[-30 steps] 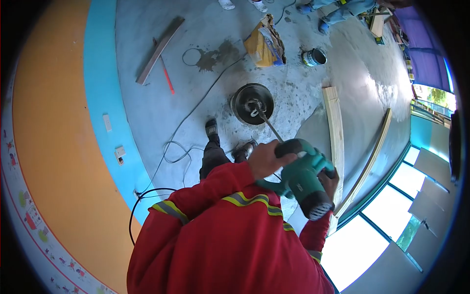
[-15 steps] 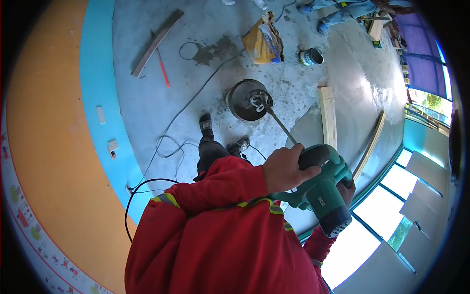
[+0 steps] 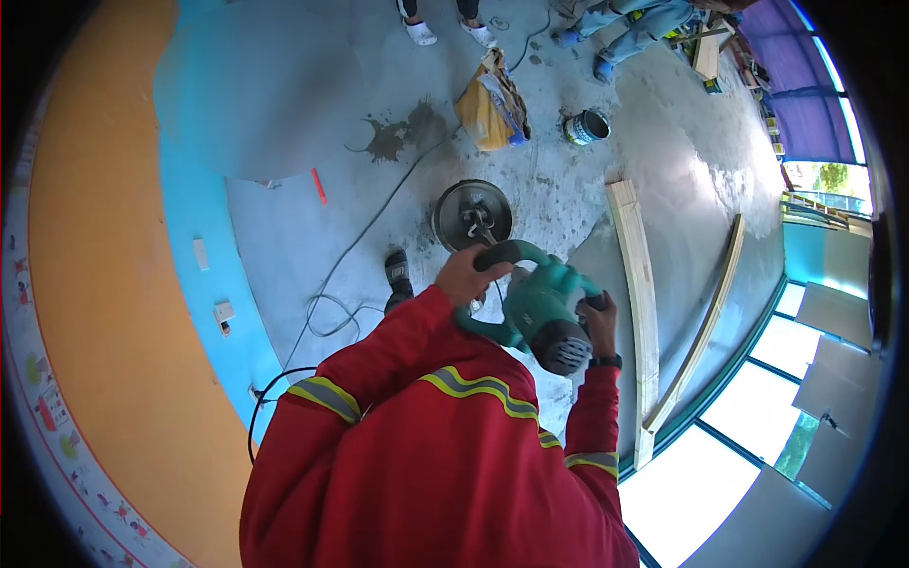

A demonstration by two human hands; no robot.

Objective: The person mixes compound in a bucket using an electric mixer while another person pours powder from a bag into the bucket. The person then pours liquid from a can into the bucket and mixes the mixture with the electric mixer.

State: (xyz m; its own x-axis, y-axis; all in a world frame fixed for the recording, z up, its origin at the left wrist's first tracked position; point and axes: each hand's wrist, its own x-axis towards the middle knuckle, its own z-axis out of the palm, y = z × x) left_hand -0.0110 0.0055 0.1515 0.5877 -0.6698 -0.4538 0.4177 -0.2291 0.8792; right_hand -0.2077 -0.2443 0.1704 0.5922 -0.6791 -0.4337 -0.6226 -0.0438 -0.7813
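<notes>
Both hands hold a green handheld power mixer in front of my red jacket. My left hand is closed around its left handle, and my right hand grips the handle on the right. The mixer's shaft points forward into a round dark bucket on the floor. Its paddle is inside the bucket, partly hidden by the shaft and the shadow. Grey material coats the bucket's inside.
A torn yellow bag and an open can stand beyond the bucket. Wooden boards lie to the right. A cable crosses the floor at left. Two people's legs show at the top. A grey blur covers the upper left.
The mixer and both hands have swung left, and the shaft stands more upright over the bucket. The other person's shoes show more at the top. A grey blur has appeared at upper left.
</notes>
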